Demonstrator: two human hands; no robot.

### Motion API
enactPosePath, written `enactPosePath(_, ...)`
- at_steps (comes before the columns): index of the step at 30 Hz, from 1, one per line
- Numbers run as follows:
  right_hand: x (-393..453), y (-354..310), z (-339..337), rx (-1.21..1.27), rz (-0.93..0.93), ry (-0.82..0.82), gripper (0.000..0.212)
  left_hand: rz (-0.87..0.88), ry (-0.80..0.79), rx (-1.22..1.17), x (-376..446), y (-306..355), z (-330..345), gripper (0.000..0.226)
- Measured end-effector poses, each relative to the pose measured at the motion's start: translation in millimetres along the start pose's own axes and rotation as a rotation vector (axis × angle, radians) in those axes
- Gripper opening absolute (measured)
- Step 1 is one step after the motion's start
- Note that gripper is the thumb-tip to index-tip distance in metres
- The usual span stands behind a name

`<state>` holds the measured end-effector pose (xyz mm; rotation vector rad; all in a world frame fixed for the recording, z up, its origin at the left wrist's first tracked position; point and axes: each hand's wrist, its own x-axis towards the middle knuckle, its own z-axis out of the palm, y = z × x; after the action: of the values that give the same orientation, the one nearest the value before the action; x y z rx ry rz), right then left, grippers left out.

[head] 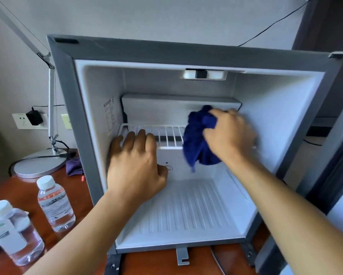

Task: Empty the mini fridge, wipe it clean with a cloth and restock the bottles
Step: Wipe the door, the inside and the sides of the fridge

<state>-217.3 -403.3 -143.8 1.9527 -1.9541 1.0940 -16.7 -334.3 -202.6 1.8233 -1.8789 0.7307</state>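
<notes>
The mini fridge (188, 54) stands open on a wooden table, its white inside bare of bottles. My right hand (229, 133) is inside at the right, closed around a bunched dark blue cloth (196, 139) held near the back right wall above the white wire shelf (166, 133). My left hand (136, 165) is inside at the left; its fingers rest on the front edge of the wire shelf. Two clear water bottles with white caps stand on the table left of the fridge, one nearer the fridge (55, 203), one at the lower left (14, 233).
A desk lamp with a round metal base (37, 165) stands behind the bottles, its cable running by. A purple cloth (74, 166) lies beside the fridge's left side. A wall socket with a black plug (33, 118) is behind. The fridge door (341, 175) hangs open at the right.
</notes>
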Motion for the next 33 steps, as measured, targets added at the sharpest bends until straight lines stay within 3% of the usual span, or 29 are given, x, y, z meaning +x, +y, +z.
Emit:
enactPosePath(5,-1,20,4,0.024,0.083,0.029,0.049,0.004,-0.015,-0.018,0,-1,-3,0.06)
enactPosePath(8,-2,11,8,0.096,0.137,0.025,0.049,0.023,-0.033,-0.058,-1,-2,-5,0.075)
enactPosePath(11,-7,-9,10,0.134,0.045,0.01,0.049,0.04,-0.012,-0.153,-6,-1,-9,0.093)
enactPosePath(14,-9,-44,12,0.226,-0.075,-0.074,0.045,-0.028,0.052,-0.315,-8,-1,-16,0.105)
enactPosePath(17,-8,-89,21,0.402,-0.143,-0.209,0.037,-0.08,0.132,-0.497,-11,-1,-18,0.102)
enactPosePath(22,-11,-127,33,0.67,-0.262,-0.461,0.031,-0.116,0.165,-0.582,-16,-4,-18,0.102)
enactPosePath(25,-13,-111,28,0.587,-0.309,-0.404,0.034,-0.06,0.141,-0.456,-17,-2,-13,0.101)
enactPosePath(27,-11,-94,20,0.36,-0.311,-0.271,0.038,-0.018,0.083,-0.315,-16,-2,-8,0.1)
enactPosePath(30,-3,-45,3,0.06,-0.1,-0.153,0.048,0.028,-0.059,-0.137,-7,2,-8,0.088)
enactPosePath(33,-3,6,-8,-0.095,0.055,0.018,0.044,0.055,-0.206,-0.098,16,7,-17,0.086)
